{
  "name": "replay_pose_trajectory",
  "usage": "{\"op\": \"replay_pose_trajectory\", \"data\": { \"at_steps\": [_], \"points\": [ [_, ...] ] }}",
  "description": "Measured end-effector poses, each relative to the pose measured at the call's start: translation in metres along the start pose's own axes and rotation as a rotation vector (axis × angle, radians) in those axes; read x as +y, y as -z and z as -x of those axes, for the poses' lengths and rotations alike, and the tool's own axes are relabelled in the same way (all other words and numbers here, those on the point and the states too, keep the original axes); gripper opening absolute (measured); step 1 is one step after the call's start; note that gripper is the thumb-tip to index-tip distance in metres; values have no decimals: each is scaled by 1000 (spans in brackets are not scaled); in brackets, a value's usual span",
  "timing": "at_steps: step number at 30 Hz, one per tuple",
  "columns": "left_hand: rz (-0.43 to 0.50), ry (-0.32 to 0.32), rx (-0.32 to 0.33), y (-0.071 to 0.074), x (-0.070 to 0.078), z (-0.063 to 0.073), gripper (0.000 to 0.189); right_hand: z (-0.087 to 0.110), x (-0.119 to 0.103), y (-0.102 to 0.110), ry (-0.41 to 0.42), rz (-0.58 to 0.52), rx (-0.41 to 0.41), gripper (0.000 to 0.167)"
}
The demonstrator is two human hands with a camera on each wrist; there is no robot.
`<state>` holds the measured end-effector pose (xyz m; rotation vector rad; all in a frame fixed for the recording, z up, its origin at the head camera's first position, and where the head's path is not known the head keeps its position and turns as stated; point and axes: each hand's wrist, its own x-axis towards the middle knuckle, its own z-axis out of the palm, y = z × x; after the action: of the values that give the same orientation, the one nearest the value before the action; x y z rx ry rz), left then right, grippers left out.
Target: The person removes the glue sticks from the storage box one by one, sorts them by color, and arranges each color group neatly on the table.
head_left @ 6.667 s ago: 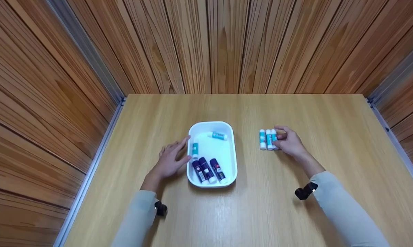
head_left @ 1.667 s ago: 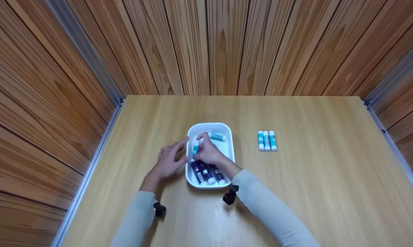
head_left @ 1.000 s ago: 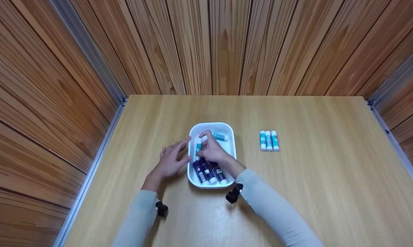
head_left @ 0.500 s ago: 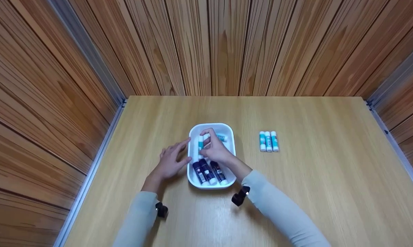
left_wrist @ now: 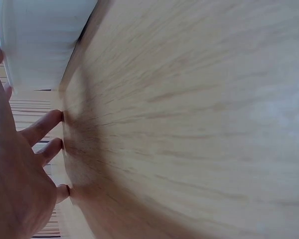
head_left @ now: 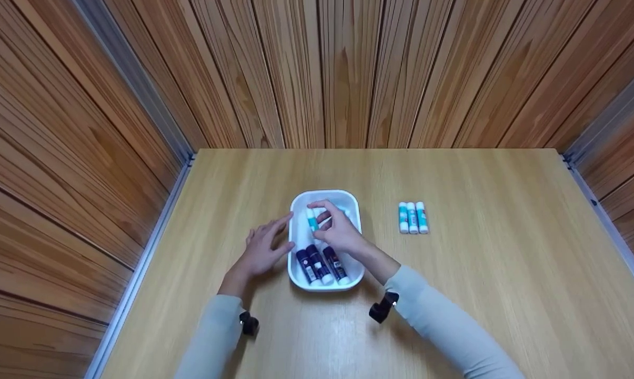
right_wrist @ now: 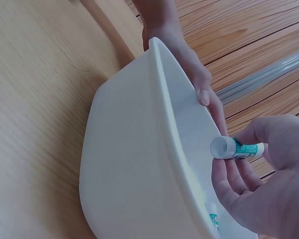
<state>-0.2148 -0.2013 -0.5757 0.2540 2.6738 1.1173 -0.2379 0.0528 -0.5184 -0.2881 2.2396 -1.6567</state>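
My right hand pinches a white-and-teal glue stick between thumb and fingers, inside the outline of a white plastic bin. In the right wrist view that glue stick shows at the height of the bin's rim. A second teal glue stick lies in the bin, mostly covered by my right hand in the head view. Three dark purple glue sticks lie at the bin's near end. My left hand rests at the bin's left side, thumb and index finger at the rim, other fingertips on the table.
Three white-and-teal glue sticks stand side by side in a row on the wooden table, right of the bin. Wood-panelled walls enclose the table at the back and sides.
My right hand has gone from the row of glue sticks to the bin, taken hold of a teal glue stick there and shifted it slightly right, off the bin floor. The left hand has stayed.
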Motion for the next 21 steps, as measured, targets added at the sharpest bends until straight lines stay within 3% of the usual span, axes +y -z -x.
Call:
{"op": "replay_pose_trajectory", "data": {
  "at_steps": [11,21],
  "points": [
    [9,-11,0,-1,0,-1,76,5,5,21,43,-2,16,67],
    [2,-9,3,0,0,-1,75,17,-3,45,28,8,19,63]
  ]
}}
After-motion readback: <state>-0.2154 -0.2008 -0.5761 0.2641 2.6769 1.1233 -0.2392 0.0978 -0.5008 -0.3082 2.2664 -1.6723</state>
